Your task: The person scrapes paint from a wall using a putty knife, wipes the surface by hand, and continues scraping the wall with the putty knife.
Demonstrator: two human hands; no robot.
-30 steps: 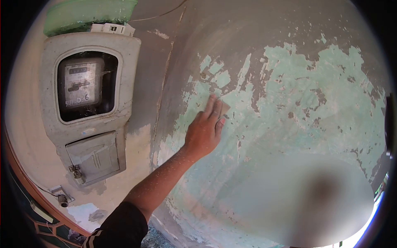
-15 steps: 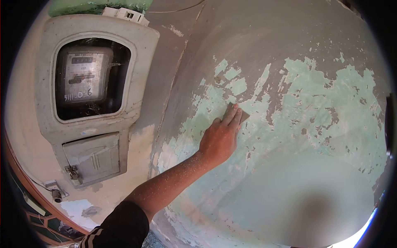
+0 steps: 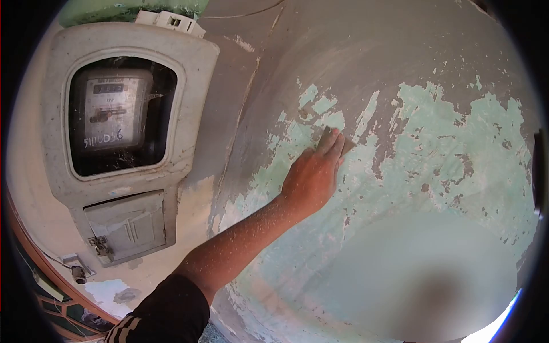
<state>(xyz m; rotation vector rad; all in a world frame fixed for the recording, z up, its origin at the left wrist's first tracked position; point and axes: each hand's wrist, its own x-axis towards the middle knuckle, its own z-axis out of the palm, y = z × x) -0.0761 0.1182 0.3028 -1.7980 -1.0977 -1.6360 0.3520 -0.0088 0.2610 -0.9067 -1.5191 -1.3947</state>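
Observation:
My left hand (image 3: 314, 174) reaches up from the lower left, its back toward me. Its fingers are closed on a thin, flat grey-brown piece (image 3: 347, 146) with straight edges, held against the wall. Whether this is a scraper blade or folded sandpaper I cannot make out, as the fingers cover most of it. Around the hand, patchy pale green paint (image 3: 434, 137) shows ragged edges against bare grey plaster (image 3: 354, 46). Pale flecks dot the forearm. My right hand is out of sight.
To the left, an electricity meter (image 3: 111, 108) sits in a pale wall box (image 3: 191, 114) with a small latched door (image 3: 128, 226) below. A cable fitting (image 3: 79, 274) projects at lower left, near a brown curved frame (image 3: 28, 240). A hazy round blur (image 3: 423, 274) covers the lower right.
My left hand has slid slightly up and to the right along the wall, still gripping the flat piece. The meter box has shifted slightly left and down in view.

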